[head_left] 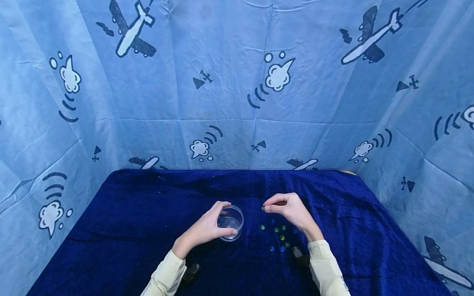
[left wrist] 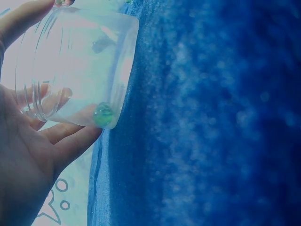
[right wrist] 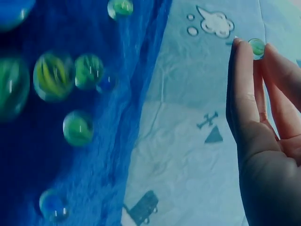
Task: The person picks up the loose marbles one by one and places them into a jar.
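Observation:
My left hand grips a clear plastic jar, thumb on the near side and fingers round the far side. The jar's mouth is uncovered. Inside it, low against the wall by its base, a green marble shows in the left wrist view. To the right of the jar, my right hand is raised above the cloth. Between its thumb and fingertips it pinches a small green marble. Several loose marbles, green, yellow-green and blue, lie scattered on the cloth below and beside the right hand.
A dark blue velvety cloth covers the table. Light blue fabric walls printed with planes and clouds enclose it at the back and both sides. Small dark devices sit under the left wrist and right wrist.

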Available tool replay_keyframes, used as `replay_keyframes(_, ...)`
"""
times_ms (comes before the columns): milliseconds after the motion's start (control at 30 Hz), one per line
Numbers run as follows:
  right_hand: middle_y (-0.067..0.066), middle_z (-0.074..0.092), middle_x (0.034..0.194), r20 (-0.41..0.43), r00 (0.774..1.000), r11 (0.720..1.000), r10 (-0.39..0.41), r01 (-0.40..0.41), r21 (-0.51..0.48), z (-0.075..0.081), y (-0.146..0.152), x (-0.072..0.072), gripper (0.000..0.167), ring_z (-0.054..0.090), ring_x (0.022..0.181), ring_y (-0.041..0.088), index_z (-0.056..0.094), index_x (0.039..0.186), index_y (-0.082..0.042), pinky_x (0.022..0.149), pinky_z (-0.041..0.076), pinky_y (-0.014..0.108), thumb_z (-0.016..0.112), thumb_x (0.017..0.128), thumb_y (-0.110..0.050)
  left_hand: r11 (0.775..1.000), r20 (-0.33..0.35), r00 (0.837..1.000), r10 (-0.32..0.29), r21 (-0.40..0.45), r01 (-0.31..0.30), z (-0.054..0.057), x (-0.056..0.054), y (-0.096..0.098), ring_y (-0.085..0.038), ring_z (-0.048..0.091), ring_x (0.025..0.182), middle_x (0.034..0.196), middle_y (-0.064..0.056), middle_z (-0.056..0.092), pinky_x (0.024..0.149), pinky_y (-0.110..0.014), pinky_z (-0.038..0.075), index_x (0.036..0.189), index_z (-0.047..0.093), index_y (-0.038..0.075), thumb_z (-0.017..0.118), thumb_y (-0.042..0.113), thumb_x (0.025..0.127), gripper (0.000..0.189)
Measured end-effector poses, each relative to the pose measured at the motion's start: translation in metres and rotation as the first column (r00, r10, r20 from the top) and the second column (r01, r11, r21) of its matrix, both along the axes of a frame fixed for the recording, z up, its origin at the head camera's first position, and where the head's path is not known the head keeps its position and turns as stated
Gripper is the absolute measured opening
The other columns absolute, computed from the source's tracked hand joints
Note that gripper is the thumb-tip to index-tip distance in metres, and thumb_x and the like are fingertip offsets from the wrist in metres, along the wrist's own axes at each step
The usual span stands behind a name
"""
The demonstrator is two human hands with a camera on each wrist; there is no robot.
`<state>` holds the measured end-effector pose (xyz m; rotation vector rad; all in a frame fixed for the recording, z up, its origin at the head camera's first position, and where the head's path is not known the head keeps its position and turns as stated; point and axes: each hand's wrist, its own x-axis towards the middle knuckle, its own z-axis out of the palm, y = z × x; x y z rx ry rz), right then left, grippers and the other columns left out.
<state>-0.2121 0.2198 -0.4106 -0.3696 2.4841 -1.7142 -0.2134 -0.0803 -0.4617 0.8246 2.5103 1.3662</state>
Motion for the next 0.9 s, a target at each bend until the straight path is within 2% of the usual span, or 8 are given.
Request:
replay_keyframes(233,0.013,0.076,0.096,-0.055,0.997,0.998,0.045,-0.043,0.037,-0.005,-0.020,0.001,0.011,0.072,0.082,0.014,0.079,0.096,0.003,0.075,0.057,0.026,0.080,0.089,-0.006,1.000,0.002,1.000,0.000,-0.005,0.000,0.000,0.000,0.000,-0.032,0.057,0.131,0.145,-0.013,0.051,0.106,-0.052,0.047,0.149,0.045,0.004,0.082,0.042,0.086,0.083)
replay_keyframes(533,0.008,0.077,0.096,-0.091,0.988,0.990,0.128,-0.121,0.074,-0.009,-0.045,0.005,0.008,0.071,0.087,0.016,0.081,0.096,0.000,0.076,0.057,0.025,0.078,0.091,-0.006,1.000,0.006,1.000,-0.001,0.001,0.001,0.001,0.001,0.000,-0.032,0.057,0.130,0.143,-0.012,0.051,0.105,-0.052,0.048,0.149,0.044,0.004,0.081,0.042,0.087,0.082)
replay_keyframes(733,0.002,0.077,0.096,-0.113,0.987,0.988,0.114,-0.100,0.118,-0.012,-0.056,0.009,0.009,0.070,0.087,0.015,0.082,0.096,-0.004,0.075,0.056,0.024,0.080,0.091,-0.011,1.000,0.008,1.000,-0.004,0.006,0.004,0.001,0.002,0.001,-0.032,0.057,0.130,0.142,-0.013,0.051,0.105,-0.053,0.048,0.149,0.044,0.003,0.081,0.041,0.087,0.081)
replay_keyframes(900,0.001,0.077,0.096,-0.165,0.983,0.993,0.079,-0.062,0.102,-0.012,-0.060,0.011,0.007,0.070,0.089,0.017,0.082,0.095,-0.004,0.077,0.056,0.027,0.080,0.090,-0.009,1.000,0.004,1.000,-0.004,0.009,0.004,0.001,0.003,0.001,-0.032,0.058,0.130,0.141,-0.015,0.052,0.105,-0.053,0.048,0.148,0.045,0.003,0.082,0.041,0.087,0.081)
